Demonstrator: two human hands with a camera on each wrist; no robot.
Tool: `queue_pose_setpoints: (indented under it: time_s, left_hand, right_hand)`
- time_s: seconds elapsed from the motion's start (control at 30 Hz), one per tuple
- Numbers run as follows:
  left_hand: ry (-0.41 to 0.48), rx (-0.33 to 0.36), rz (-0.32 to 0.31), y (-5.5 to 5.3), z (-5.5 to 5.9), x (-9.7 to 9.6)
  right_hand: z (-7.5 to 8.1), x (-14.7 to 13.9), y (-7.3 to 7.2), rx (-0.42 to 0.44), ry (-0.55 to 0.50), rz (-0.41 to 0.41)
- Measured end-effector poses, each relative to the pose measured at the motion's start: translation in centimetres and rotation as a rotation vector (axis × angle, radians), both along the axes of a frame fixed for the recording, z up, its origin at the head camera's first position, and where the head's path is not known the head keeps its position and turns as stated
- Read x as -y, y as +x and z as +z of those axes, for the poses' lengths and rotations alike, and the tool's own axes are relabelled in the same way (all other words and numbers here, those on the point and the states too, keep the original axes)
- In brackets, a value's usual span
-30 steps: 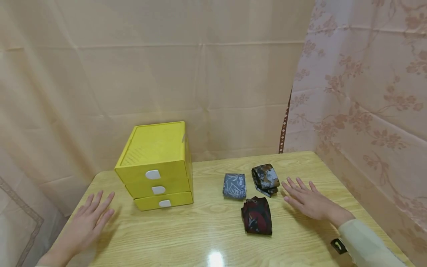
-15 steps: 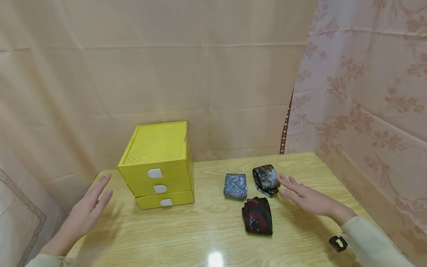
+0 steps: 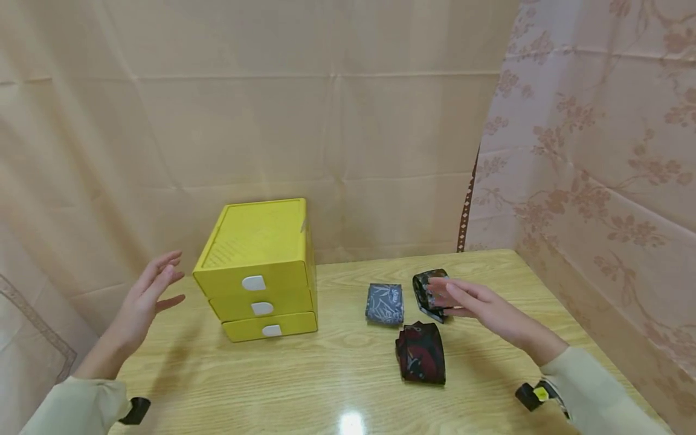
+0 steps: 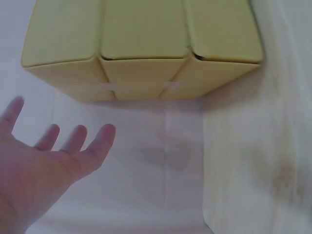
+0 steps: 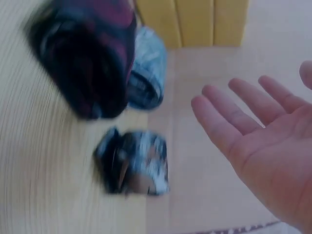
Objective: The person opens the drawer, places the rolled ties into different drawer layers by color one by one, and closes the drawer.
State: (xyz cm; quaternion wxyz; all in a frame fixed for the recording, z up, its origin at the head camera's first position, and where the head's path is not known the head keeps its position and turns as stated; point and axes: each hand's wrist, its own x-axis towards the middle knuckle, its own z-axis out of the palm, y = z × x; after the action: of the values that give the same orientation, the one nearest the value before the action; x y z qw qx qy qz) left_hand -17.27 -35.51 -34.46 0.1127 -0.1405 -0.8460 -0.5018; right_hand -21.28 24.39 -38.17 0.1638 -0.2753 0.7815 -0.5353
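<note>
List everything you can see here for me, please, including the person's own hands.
Drawer unit: one, yellow, left part of the table
Handles: three, white, on the drawer fronts
Blue-grey roll: one, leaf-patterned, right of the drawer unit
Multicoloured roll: one, black, brown and pale blue, farther right
Dark red roll: one, with black, nearer the person
Table: one, light wood, under these
Plain cloth: beige, behind the table
Floral cloth: pinkish, right side
Sleeves: two, cream, on the arms
Left hand: one, bare, left of the drawer unit
Right hand: one, bare, near the multicoloured roll
</note>
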Motion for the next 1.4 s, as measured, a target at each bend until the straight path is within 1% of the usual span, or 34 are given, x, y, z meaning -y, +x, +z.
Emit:
queue_pose_setpoints:
  time_s: [0.07,0.17,0.3,0.43,0.63,0.77,0.87,0.97,1.07,1.27,1.4]
  left_hand:
    - [0.028,0.027,-0.020,-0.5,0.5,0.0]
    - [0.030,0.060,-0.035,-1.2,1.2,-0.2]
    - [0.064,0.110,-0.064,-2.1,1.5,-0.4]
    - [0.129,0.125,-0.088,-2.8,1.5,-0.6]
    - [0.172,0.117,-0.086,-3.7,1.5,-0.9]
    - [0.210,0.149,-0.089,-4.3,1.4,-1.0]
    - [0.233,0.169,-0.109,-4.7,1.1,-1.1]
    - [0.268,0.165,-0.141,-5.1,0.7,-1.1]
    - [0.311,0.148,-0.179,-5.4,0.4,-1.1]
    - [0.401,0.124,-0.247,-6.0,0.1,-1.5]
    - [0.463,0.130,-0.298,-6.5,-0.5,-1.7]
  right_hand:
    - [0.3,0.7,0.0,0.052,-0.064,0.047]
    - [0.4,2.2,0.1,0.145,-0.170,0.109]
    - [0.2,4.6,0.3,0.267,-0.295,0.180]
    - [-0.1,7.1,0.4,0.375,-0.374,0.229]
    - [-0.9,10.6,0.5,0.526,-0.470,0.275]
    - [-1.2,13.2,0.6,0.651,-0.560,0.314]
    - [-1.4,15.2,0.8,0.725,-0.604,0.344]
    - [-1.5,17.2,0.8,0.766,-0.610,0.365]
    - [-1.7,18.9,0.8,0.801,-0.610,0.362]
    - [-1.7,21.7,0.7,0.831,-0.605,0.368]
    - [-1.7,23.4,0.8,0.852,-0.607,0.392]
